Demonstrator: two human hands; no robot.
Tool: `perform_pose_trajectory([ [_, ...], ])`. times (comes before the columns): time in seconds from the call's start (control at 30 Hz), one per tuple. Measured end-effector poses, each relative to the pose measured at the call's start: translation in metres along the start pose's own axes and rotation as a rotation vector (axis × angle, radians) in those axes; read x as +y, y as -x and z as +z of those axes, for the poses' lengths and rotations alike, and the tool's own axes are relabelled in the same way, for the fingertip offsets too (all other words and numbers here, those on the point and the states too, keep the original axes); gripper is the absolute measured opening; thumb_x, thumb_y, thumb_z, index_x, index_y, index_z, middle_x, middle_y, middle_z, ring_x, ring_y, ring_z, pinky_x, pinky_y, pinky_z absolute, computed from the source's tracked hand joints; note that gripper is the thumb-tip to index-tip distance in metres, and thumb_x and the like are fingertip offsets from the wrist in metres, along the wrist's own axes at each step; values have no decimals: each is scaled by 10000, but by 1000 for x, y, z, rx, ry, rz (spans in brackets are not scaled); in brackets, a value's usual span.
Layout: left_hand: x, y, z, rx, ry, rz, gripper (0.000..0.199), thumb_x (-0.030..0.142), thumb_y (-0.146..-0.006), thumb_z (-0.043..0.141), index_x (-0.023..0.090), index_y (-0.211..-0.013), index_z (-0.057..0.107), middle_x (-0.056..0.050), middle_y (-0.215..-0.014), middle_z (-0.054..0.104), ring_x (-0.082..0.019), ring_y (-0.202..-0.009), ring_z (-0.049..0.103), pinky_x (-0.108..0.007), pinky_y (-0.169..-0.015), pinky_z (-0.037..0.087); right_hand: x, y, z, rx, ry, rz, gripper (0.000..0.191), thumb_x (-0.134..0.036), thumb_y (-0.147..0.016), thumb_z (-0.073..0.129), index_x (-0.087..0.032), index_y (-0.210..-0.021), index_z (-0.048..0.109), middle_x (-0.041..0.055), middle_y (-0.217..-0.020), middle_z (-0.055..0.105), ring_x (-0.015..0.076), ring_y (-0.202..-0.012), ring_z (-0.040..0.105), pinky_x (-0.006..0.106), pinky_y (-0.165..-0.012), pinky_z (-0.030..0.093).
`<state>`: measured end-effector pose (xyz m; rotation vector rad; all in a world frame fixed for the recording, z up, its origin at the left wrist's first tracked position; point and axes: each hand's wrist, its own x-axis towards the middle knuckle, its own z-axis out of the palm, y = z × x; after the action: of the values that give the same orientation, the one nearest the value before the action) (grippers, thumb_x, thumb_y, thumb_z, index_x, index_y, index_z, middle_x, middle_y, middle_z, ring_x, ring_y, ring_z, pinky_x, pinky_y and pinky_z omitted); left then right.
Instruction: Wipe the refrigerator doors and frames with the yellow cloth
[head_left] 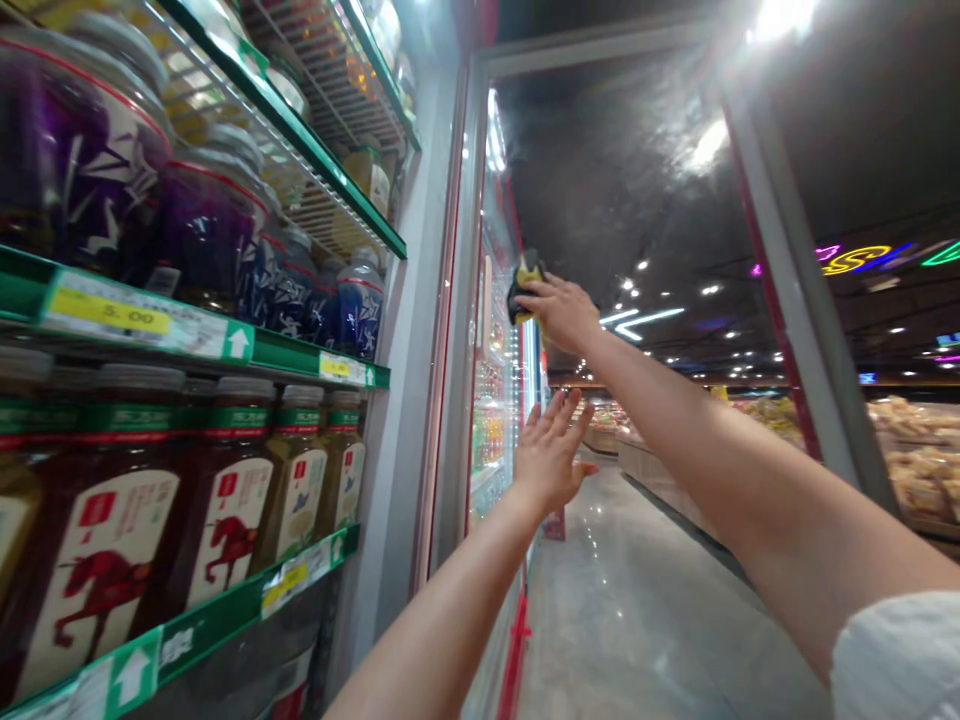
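Cloth (525, 290), dark w/ yellow patch, bunched, held up at head height or above, pressed to or just at glass cooler door (637, 170); contact not certain from this view.

R hand (559, 312): holding cloth, fingers (534, 296) wrapped over it, arm stretched fwd & up. White sleeve (900, 655) at R edge of view.

L hand (551, 455): wide open, empty, fingers spread, palm fwd, below R hand & near door edge. Touching nothing that can be confirmed.

Door: grey metal frame (799, 290) w/ red inner trim, to R of both hands. Drinks bottles (487, 435), multicoloured, behind glass, just L of L hand.

L of hands, shelving:
- upper wire shelves, green edging (300, 150)
- large jars w/ purple-&-white labels (90, 165), lids red-banded
- yellow price tag (109, 316) on green shelf strip, reads 5.00
- lower row: dark bottles w/ red horse labels (101, 570), green neck bands

Below hands: polished grey floor (630, 600), aisle running fwd.

R of hands, past door: bulk food bins (911, 455), bagged or loose goods, too far to tell. Neon signs (859, 260) on dark ceiling overhead.
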<state>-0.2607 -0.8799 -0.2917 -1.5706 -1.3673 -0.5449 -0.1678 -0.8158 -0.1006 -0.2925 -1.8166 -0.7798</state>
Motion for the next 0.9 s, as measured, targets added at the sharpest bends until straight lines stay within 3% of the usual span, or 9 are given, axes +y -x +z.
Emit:
perform_pose_trajectory([
  [0.1,-1,2,-1,19,-4,7,826,509,-902,644,302,-1600,254,-19,-1706,196,-262,-1577,174,-518,-1272,218,23,17,-15,118,66,272,474,-109,-981,440,-210,-1411,612,134,-1553,491,410,-1430,384,627,-1103,355],
  [0.17,0,1,-3,29,8,6,837,506,-891,661,309,-1598,258,-18,-1703,210,-260,-1576,179,-515,-1272,222,11,36,-13,138,106,364,483,-105,-972,434,-168,-1421,599,188,-1552,474,446,-1409,390,655,-1074,358],
  [0.33,0,-4,-6,-16,35,-32,739,527,-874,683,272,-1521,433,-60,-1633,394,-279,-1552,261,-513,-1282,199,-37,45,15,-21,70,22,493,-152,-984,455,-377,-1397,602,-29,-1556,506,300,-1474,364,537,-1170,341],
  [0.43,-1,-7,-2,-2,18,-29,810,506,-868,704,292,-1564,348,-41,-1679,288,-271,-1568,210,-513,-1280,205,-9,37,11,3,76,19,503,-155,-1002,414,-373,-1428,569,-35,-1580,473,274,-1495,334,549,-1211,284],
  [0.6,-4,-10,11,54,-14,-2,872,487,-871,708,326,-1595,249,-6,-1699,220,-251,-1574,182,-495,-1282,201,71,91,-11,179,164,430,528,-125,-975,390,-258,-1463,545,93,-1561,482,365,-1425,404,621,-1139,354],
  [0.67,-5,-12,18,71,-28,6,857,474,-880,697,333,-1595,247,-1,-1699,219,-248,-1576,176,-490,-1285,190,74,124,-3,201,171,451,545,-121,-962,388,-240,-1473,533,121,-1552,487,393,-1389,430,634,-1090,400],
  [0.73,-6,-14,23,77,-46,5,823,462,-894,679,333,-1592,261,1,-1700,218,-248,-1577,169,-492,-1289,170,63,146,12,175,157,348,565,-110,-945,406,-283,-1467,535,74,-1563,484,377,-1402,418,617,-1106,396],
  [0.83,-7,-16,30,73,-66,-2,791,444,-908,654,319,-1589,272,-3,-1702,214,-254,-1578,161,-508,-1293,151,53,150,34,105,123,187,577,-114,-949,411,-342,-1468,521,-8,-1593,449,338,-1445,374,584,-1164,344],
  [0.9,-5,-18,34,81,-61,-16,774,436,-905,648,316,-1580,289,0,-1699,230,-261,-1577,170,-527,-1291,157,62,138,42,124,107,217,572,-121,-965,379,-343,-1476,507,-12,-1597,439,335,-1453,363,585,-1175,323],
])
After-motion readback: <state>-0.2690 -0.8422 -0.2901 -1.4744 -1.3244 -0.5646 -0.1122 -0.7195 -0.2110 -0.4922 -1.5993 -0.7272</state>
